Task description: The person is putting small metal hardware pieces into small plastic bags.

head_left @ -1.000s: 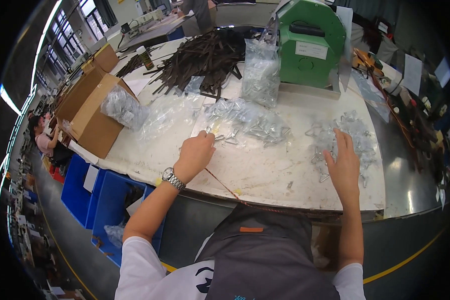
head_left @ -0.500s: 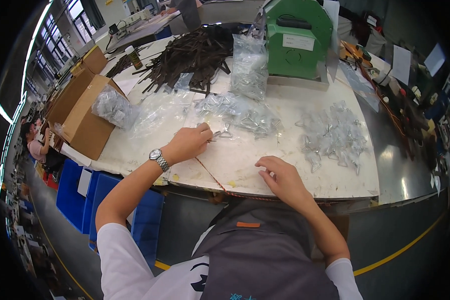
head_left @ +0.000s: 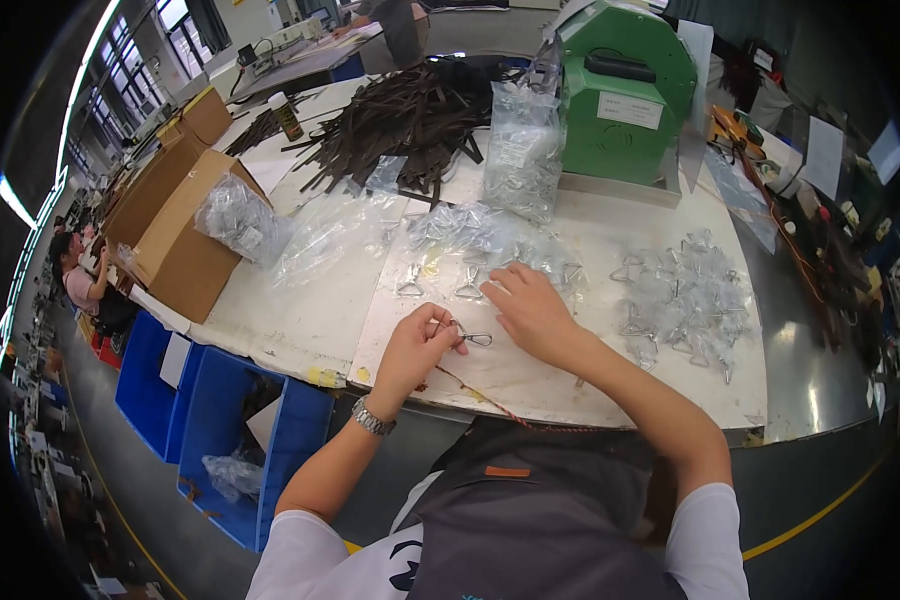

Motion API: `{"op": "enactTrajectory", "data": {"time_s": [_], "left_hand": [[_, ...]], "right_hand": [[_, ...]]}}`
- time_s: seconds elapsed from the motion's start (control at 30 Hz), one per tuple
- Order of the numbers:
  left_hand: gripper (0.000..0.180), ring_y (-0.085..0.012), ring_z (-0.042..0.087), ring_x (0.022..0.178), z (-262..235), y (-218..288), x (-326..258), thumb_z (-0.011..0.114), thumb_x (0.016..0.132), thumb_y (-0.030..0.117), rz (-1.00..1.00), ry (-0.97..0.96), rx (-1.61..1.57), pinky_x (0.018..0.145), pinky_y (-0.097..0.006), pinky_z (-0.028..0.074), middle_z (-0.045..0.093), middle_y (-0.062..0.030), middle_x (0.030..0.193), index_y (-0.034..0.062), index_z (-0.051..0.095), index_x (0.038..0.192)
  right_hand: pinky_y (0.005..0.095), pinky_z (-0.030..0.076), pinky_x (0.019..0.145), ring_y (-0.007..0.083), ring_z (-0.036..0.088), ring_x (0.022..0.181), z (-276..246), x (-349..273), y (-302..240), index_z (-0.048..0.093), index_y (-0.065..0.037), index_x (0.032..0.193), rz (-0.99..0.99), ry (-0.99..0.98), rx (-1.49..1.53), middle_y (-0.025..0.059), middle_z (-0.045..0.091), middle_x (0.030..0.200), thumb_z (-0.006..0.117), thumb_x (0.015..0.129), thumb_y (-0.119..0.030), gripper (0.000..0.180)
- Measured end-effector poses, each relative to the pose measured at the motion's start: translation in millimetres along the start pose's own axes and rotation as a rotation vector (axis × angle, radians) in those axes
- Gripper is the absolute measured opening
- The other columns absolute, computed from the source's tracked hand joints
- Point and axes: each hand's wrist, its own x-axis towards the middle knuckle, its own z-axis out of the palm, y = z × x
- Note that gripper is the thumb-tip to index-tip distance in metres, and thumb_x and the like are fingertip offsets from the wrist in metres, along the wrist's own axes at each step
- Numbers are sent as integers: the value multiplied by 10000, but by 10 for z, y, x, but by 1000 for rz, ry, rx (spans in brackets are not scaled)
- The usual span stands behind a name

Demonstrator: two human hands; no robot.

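Between the thumb and fingers of my left hand (head_left: 417, 352) is a small metal snap hook (head_left: 478, 339), its loop pointing right. From beneath that hand an orange-brown braided cord (head_left: 475, 393) runs toward the table's front edge. Fingers bent but apart, my right hand (head_left: 536, 316) reaches over the near side of a pile of clear plastic-wrapped triangular metal pieces (head_left: 470, 228). One triangular metal piece (head_left: 469, 287) lies beside its fingertips, and another (head_left: 409, 284) lies farther left. Whether the right fingertips touch anything is not clear.
More wrapped metal pieces (head_left: 685, 300) spread on the right of the white table (head_left: 315, 320). A green machine (head_left: 620, 110), a full clear bag (head_left: 523, 150) and dark strips (head_left: 400, 125) stand behind. Left are a cardboard box (head_left: 185, 240) and blue bins (head_left: 225, 450). A person (head_left: 85, 280) sits far left.
My left hand has drawn nearer to me, and the snap hook now shows in it. My right hand has moved forward and left, from the front of the table to the wrapped pile.
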Motion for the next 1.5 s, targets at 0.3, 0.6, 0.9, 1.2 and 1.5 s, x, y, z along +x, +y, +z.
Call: {"op": "enactTrajectory", "data": {"time_s": [0.3,0.6,0.9,1.2,1.5], "left_hand": [[94,-13,527,609,-341,-22,-34,665,1009,111,-96,99,7,546,-213,366,755,-29,793,30,651,1055],[95,10,405,530,-383,-191,-47,659,1045,116,-73,146,-234,484,-192,276,746,-30,800,31,662,1086],[115,3,430,547,-327,-244,-16,638,1059,100,37,198,-308,498,-172,322,720,-34,831,12,646,1133],[141,14,464,636,-324,-294,-304,613,1081,101,80,353,-254,580,-175,364,718,7,876,21,645,1193],[187,-56,617,857,-287,-466,-102,606,1098,126,208,267,-302,793,-224,500,650,16,933,-1,597,1234]], "right_hand": [[427,508,909,284,648,1019,466,383,254,731,-48,918,-235,-210,-236,85,695,957,647,862,-114,121],[478,566,887,367,668,1083,213,1230,194,721,-31,1037,63,-483,66,166,719,1052,625,891,-29,175],[595,429,1099,515,484,1347,1665,2453,702,445,-195,1601,50,-54,23,280,443,1528,597,920,-18,720],[777,200,1196,553,257,1551,2225,3041,588,525,-196,1566,119,-324,-83,234,360,1678,580,981,-151,589],[435,498,900,296,687,981,2279,2974,960,726,-82,909,35,124,-289,101,705,974,688,855,-73,66]]}}
